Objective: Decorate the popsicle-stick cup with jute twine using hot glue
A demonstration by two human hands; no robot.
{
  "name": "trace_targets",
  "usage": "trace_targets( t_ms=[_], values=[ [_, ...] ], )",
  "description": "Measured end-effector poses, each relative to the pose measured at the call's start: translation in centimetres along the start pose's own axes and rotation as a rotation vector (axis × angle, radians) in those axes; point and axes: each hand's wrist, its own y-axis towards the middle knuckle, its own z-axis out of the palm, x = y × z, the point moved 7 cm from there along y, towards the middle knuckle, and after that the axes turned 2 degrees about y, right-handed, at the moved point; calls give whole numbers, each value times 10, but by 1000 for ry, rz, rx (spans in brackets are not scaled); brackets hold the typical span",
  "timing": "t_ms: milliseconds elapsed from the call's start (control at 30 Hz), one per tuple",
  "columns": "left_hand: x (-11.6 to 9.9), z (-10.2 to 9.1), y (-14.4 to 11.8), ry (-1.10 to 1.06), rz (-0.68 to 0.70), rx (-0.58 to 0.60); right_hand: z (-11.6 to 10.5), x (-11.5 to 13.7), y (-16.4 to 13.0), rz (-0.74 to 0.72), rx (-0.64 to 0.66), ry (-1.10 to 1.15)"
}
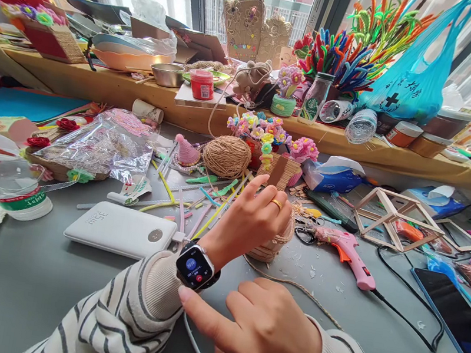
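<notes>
My left hand is turned back-up, fingers curled, with a gold ring on one finger. A small woven twine basket sits right behind and below it, partly covered. My fingertips are hidden, so I cannot tell whether they hold anything. On that wrist is a smartwatch, its lit screen showing a red call button. My right hand points its index finger at the watch's lower edge; its other fingers are bent, and nothing shows in them. A length of twine runs from the basket along the table.
A white power bank lies left of the watch. To the right are a pink glue gun, scissors, a wooden stick frame and a phone. A twine ball and flower crafts stand behind, below a crowded ledge.
</notes>
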Motion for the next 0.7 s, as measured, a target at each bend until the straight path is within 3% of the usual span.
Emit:
trace_targets(
  t_ms=[700],
  values=[
    [0, 1, -1, -3, -2, 12, 0, 1, 0, 5, 0, -1]
  ],
)
